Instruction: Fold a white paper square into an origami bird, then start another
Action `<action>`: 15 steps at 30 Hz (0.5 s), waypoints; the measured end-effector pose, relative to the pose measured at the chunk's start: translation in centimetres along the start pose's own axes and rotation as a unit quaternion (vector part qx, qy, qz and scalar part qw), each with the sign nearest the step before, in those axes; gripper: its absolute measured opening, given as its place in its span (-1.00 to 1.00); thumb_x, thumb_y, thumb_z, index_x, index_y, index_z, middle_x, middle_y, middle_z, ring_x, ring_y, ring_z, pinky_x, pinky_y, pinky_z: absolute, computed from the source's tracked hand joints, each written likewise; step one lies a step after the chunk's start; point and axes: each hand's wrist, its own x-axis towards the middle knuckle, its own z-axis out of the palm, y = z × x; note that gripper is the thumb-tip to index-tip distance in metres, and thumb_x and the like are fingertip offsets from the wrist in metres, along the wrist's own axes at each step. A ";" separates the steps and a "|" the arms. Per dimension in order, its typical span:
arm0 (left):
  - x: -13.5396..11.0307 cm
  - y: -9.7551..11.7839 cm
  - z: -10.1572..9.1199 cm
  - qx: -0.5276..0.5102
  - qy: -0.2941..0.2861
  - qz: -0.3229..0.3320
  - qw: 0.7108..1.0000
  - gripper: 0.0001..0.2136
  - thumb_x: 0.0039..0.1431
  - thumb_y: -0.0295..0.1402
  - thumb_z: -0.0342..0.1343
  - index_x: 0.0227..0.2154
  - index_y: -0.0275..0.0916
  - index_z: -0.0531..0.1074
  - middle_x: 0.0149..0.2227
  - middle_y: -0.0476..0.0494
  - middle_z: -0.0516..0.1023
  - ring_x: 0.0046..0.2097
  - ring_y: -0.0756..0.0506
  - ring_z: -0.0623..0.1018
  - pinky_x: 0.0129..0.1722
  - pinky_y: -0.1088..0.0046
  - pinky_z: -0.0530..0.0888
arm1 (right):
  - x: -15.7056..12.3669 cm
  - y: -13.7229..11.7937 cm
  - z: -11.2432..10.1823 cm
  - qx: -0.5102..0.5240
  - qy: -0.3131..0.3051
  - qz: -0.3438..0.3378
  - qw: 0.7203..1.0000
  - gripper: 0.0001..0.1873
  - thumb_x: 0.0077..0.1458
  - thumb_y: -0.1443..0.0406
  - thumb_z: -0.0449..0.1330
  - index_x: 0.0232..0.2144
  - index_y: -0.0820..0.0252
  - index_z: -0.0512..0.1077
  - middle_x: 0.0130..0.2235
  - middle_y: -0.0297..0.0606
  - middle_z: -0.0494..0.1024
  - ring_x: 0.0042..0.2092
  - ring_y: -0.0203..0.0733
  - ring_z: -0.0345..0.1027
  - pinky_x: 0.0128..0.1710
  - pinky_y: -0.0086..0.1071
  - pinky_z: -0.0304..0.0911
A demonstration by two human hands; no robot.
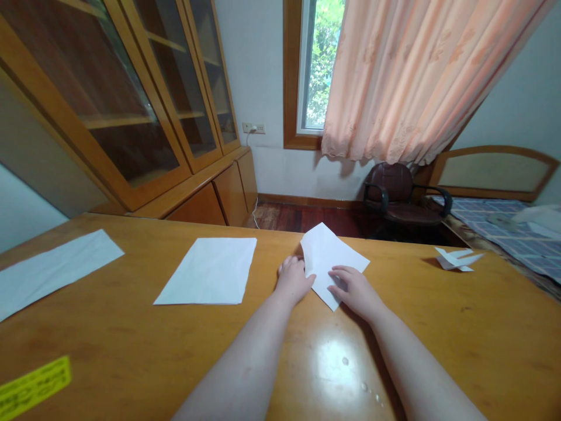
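A folded white sheet of paper [329,257] lies on the wooden table [131,351] in front of me, turned at an angle. My left hand [293,280] rests at its left edge with the fingers curled against the paper. On the sheet's near corner lies my right hand [357,287], its fingers pressing flat on the paper. Neither hand lifts the paper off the table.
A flat white sheet [210,272] lies left of my hands, another [52,269] at the far left. A small folded paper figure [458,259] sits at the right. A yellow label [33,386] is at the near left. Beyond the table: a cabinet, a chair [401,199], a bed.
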 end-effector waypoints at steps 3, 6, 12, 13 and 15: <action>0.0 -0.1 0.2 -0.013 -0.008 0.013 1.000 -0.56 0.01 -0.21 0.12 0.01 -0.11 0.39 0.14 -0.16 0.32 0.20 -0.30 0.18 0.17 0.15 0.12 | 0.0 -0.1 0.0 -0.004 -0.001 -0.001 1.000 -0.58 0.00 0.15 0.20 -0.09 0.19 0.46 0.02 -0.10 0.44 0.06 -0.03 0.26 0.10 -0.14 0.12; -0.1 -0.1 0.2 -0.023 -0.008 0.022 0.999 -0.57 0.02 -0.23 0.12 0.01 -0.07 0.39 0.17 -0.10 0.29 0.22 -0.30 0.15 0.19 0.16 0.10 | 0.0 0.0 0.0 0.001 -0.004 0.002 1.000 -0.58 0.00 0.15 0.20 -0.09 0.19 0.45 0.02 -0.10 0.44 0.06 -0.03 0.27 0.10 -0.14 0.12; 0.0 0.3 -0.4 -0.053 0.010 -0.006 0.999 -0.61 0.04 -0.28 0.10 -0.01 -0.10 0.41 0.11 -0.12 0.37 0.16 -0.24 0.26 0.16 0.27 0.19 | 0.0 -0.1 -0.2 0.022 -0.013 -0.002 1.000 -0.62 -0.03 0.17 0.22 -0.13 0.16 0.49 0.00 -0.11 0.46 0.03 -0.05 0.30 0.09 -0.15 0.15; 0.1 0.3 -0.5 -0.060 0.015 -0.015 0.998 -0.63 0.06 -0.29 0.09 -0.03 -0.12 0.42 0.07 -0.14 0.41 0.13 -0.23 0.31 0.14 0.29 0.22 | 0.0 -0.1 -0.2 0.029 -0.017 -0.005 0.999 -0.64 -0.03 0.18 0.22 -0.14 0.16 0.49 0.00 -0.11 0.46 0.03 -0.06 0.30 0.09 -0.15 0.15; 0.2 0.2 -0.4 -0.071 0.023 -0.038 0.996 -0.65 0.07 -0.31 0.07 -0.04 -0.17 0.43 -0.02 -0.19 0.48 0.05 -0.21 0.40 0.08 0.33 0.28 | 0.0 -0.2 -0.2 0.041 -0.022 -0.010 0.999 -0.65 -0.03 0.18 0.22 -0.16 0.14 0.50 0.00 -0.13 0.46 0.03 -0.07 0.30 0.10 -0.16 0.14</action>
